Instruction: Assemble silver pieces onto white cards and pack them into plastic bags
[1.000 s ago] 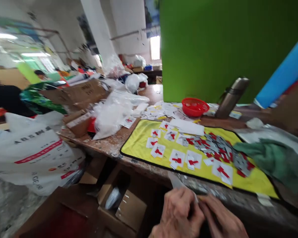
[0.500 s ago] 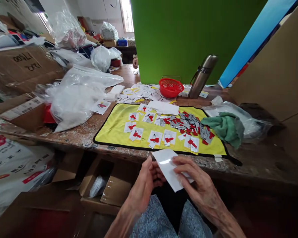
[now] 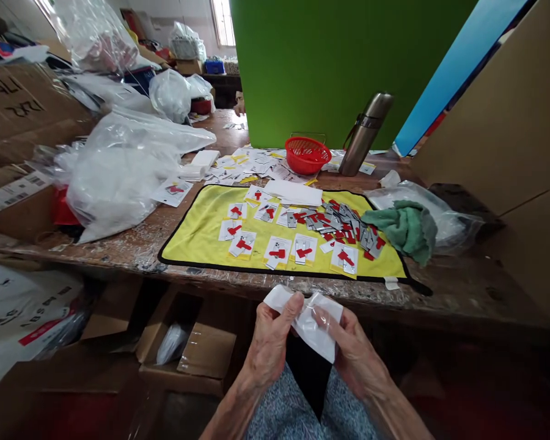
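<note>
Over my lap, in front of the bench edge, I hold a small glossy white plastic bag (image 3: 318, 335) between both hands. My left hand (image 3: 275, 333) is closed on its left side, thumb pressed on top. The right side is gripped by my right hand (image 3: 352, 342), whose fingertips show blurrily through the thin film; whether they are inside or behind it I cannot tell. Beyond lies a yellow cloth (image 3: 197, 226) with a black border. Several white cards with red pieces (image 3: 277, 253) are spread along it, and a heap of grey and red pieces (image 3: 343, 221) lies at its right.
A white stack (image 3: 294, 192) rests on the cloth's far edge. Behind it stand a red basket (image 3: 308, 157) and a steel flask (image 3: 365, 134). A green rag (image 3: 406, 229) lies right, a big plastic bag (image 3: 119, 177) left. Open cartons (image 3: 206, 348) sit below the bench.
My left hand has closed on the white plastic bag, which now bends between both hands. My right hand has shifted its grip along the bag's right side. The view has turned slightly.
</note>
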`<state>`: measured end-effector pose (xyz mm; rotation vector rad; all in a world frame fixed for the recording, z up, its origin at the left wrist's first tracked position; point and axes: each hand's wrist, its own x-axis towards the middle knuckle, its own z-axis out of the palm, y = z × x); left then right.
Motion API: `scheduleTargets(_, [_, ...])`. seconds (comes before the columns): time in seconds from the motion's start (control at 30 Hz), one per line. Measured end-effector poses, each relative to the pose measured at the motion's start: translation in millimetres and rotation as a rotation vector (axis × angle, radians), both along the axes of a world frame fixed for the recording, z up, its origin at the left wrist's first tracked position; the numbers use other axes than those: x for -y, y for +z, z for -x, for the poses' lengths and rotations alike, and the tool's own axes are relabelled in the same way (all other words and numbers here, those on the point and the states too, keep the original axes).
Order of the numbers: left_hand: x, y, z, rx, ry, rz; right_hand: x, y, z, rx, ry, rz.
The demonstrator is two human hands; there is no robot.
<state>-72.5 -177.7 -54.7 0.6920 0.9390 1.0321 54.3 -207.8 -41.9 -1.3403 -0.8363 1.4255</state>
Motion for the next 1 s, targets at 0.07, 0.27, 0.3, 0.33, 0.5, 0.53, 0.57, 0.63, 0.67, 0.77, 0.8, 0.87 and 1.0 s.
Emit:
scheduleTargets(0.07, [-0.4,-3.8,7.1,-0.222,0.005,-0.102,-2.8,-1.6,-5.9,0.162,-0.041,-0.028])
scheduleTargets(0.27, [-0.3,11.6,27.2,-1.044,-0.137,-1.01,-12.0,6.3,-20.0,0.416,0.24,-0.144])
scheduleTargets(0.3, [-0.3,14.3,27.0,-1.086,-0.218,-1.1,-13.3,8.1,-19.4,0.419,0.3,-0.165])
scheduleTargets(0.33, [-0.5,16.0,26.1,-1.112,-0.27,-1.151,-14.4,9.5,-18.6,0.411,0.346,-0.175])
scheduleTargets(0.5, [1.8,12.6,18.9,-1.181,-0.226,-1.21,-16.8,7.9,-16.4,0.424,0.393,-0.179])
scheduleTargets(0.53, [3.1,11.0,17.7,-1.187,-0.192,-1.212,-16.7,6.8,-16.1,0.446,0.375,-0.19])
scheduleTargets(0.57, [4.6,9.4,16.8,-1.187,-0.158,-1.212,-16.5,5.8,-15.8,0.441,0.365,-0.192])
scheduleTargets(0.63, [7.3,6.1,15.6,-1.164,-0.09,-1.221,-16.3,4.4,-15.3,0.337,0.409,-0.162])
scheduleTargets(0.67, [8.2,4.4,15.6,-1.146,-0.071,-1.234,-16.4,4.0,-15.3,0.27,0.455,-0.137])
scheduleTargets(0.77, [8.8,-0.2,17.1,-1.115,-0.091,-1.277,-17.0,3.2,-16.1,0.279,0.551,-0.111])
scheduleTargets(0.8, [8.4,-1.3,18.0,-1.117,-0.108,-1.279,-16.9,3.0,-16.4,0.34,0.542,-0.122])
scheduleTargets(0.87, [6.9,-2.3,19.9,-1.137,-0.118,-1.262,-16.0,2.8,-16.6,0.387,0.495,-0.133])
scheduleTargets(1.0, [3.6,-2.5,22.7,-1.142,-0.15,-1.32,-13.7,1.6,-16.2,0.351,0.512,-0.126])
